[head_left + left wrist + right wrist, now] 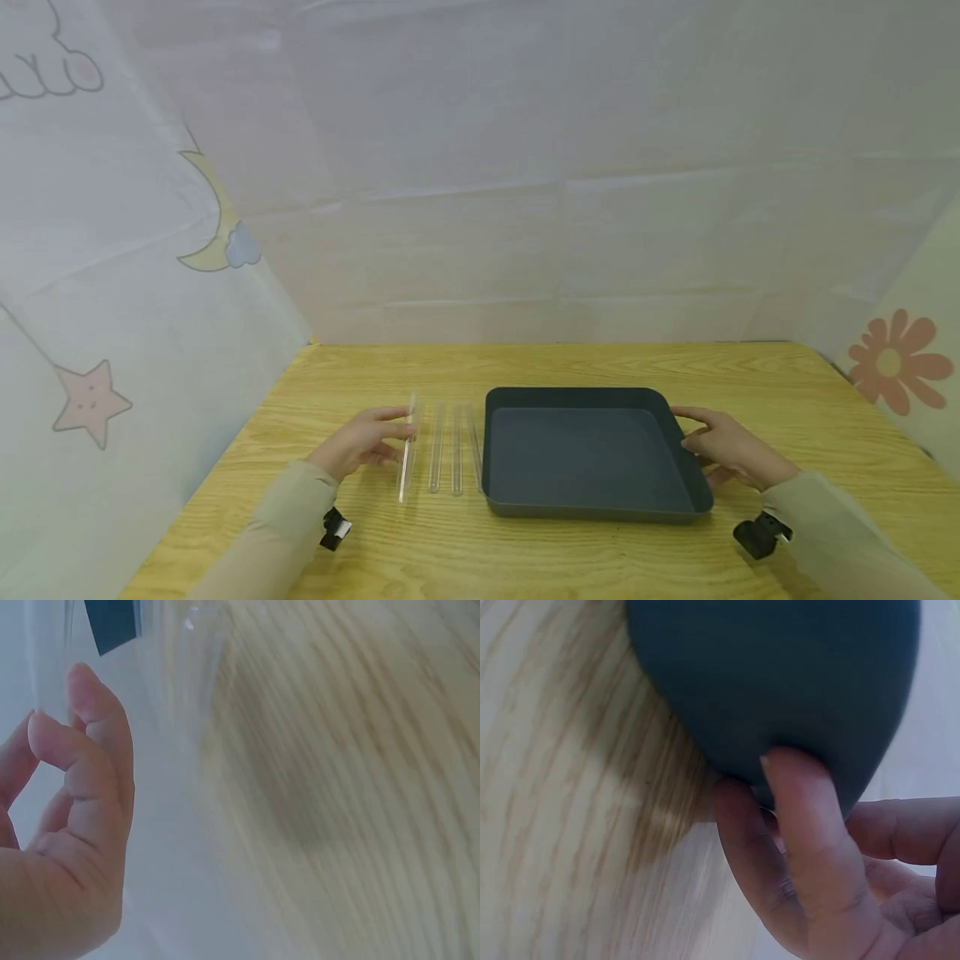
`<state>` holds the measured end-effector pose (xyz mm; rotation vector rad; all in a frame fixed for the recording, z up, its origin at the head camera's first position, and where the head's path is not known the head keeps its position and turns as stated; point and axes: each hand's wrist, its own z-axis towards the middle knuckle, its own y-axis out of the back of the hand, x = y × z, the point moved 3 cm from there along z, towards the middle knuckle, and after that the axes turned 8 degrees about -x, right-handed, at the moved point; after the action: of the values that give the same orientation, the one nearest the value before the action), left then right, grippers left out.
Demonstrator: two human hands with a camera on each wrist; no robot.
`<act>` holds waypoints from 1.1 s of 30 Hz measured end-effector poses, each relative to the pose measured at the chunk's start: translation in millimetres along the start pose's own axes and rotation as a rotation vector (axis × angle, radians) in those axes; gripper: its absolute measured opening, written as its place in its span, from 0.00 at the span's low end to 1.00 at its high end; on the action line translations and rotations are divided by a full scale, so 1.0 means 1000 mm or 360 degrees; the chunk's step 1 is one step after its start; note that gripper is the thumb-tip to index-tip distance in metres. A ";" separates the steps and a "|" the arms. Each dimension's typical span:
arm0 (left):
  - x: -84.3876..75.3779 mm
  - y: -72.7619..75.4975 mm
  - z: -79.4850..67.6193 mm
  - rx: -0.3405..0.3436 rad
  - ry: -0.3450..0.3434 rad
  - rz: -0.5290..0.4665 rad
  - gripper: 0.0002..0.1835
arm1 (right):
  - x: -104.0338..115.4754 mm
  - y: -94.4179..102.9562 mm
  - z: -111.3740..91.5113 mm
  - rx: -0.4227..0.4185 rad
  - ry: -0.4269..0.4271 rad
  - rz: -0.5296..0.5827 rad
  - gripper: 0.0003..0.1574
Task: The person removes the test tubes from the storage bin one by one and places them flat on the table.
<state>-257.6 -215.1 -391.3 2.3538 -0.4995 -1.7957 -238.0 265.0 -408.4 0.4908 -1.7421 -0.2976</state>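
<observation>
Several clear tubes (446, 450) lie side by side on the wooden table (525, 367), just left of a dark grey tray (592, 400). My left hand (400, 433) pinches the leftmost tube (406, 467) near its far end. The left wrist view shows the curled fingers (94, 742) beside a blurred clear tube (180, 682), with a corner of the tray (112, 622) beyond. My right hand (692, 435) grips the tray's right wall, thumb at the rim. In the right wrist view the fingers (802, 825) press against the tray's outer wall (780, 675).
Pale cloth screens stand along the back (525, 208), the left (112, 333) and the right (907, 367) of the table. A black wrist mount (335, 528) sits at my left cuff and another mount (759, 533) at my right. The tray holds nothing.
</observation>
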 end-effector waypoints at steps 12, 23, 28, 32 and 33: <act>0.015 0.013 0.012 -0.0137 0.0085 0.0101 0.30 | -0.001 0.000 0.000 0.0010 0.0009 -0.0010 0.39; 0.021 0.021 0.016 -0.0173 0.0144 0.0136 0.30 | -0.002 -0.001 -0.001 0.0013 0.0038 -0.0014 0.39; 0.023 0.021 0.023 -0.0232 0.0205 0.0169 0.29 | -0.002 -0.001 -0.001 0.0009 0.0027 -0.0010 0.38; 0.023 0.021 0.028 -0.0264 0.0252 0.0173 0.29 | -0.001 -0.001 -0.001 0.0007 0.0039 -0.0014 0.38; 0.023 0.021 0.029 -0.0263 0.0256 0.0168 0.29 | -0.001 -0.001 -0.001 0.0004 0.0033 -0.0013 0.38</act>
<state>-283.6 -240.3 -414.2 2.2889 -0.4268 -1.5251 -236.3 264.5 -409.1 0.5013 -1.7206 -0.2953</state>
